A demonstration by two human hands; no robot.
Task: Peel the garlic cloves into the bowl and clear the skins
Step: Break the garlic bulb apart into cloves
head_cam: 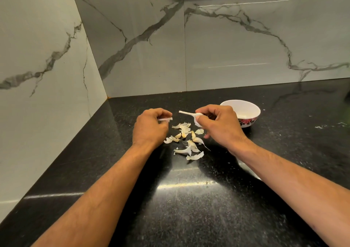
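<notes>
Left hand pinches a thin strip of skin; right hand grips a garlic clove by its body, its stalk pointing left, both held above the counter near the back left corner. Loose skins and cloves lie beneath, the bowl just right of them. Judged: the skins are papery, feather-light and tear easily, the clove firm and slippery once bare, so grip the body and peel from the tip

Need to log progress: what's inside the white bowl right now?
The bowl shows only its pale inner far wall; no peeled cloves are plainly visible. The right hand covers its left side, and the near rim hides the bottom.
</notes>
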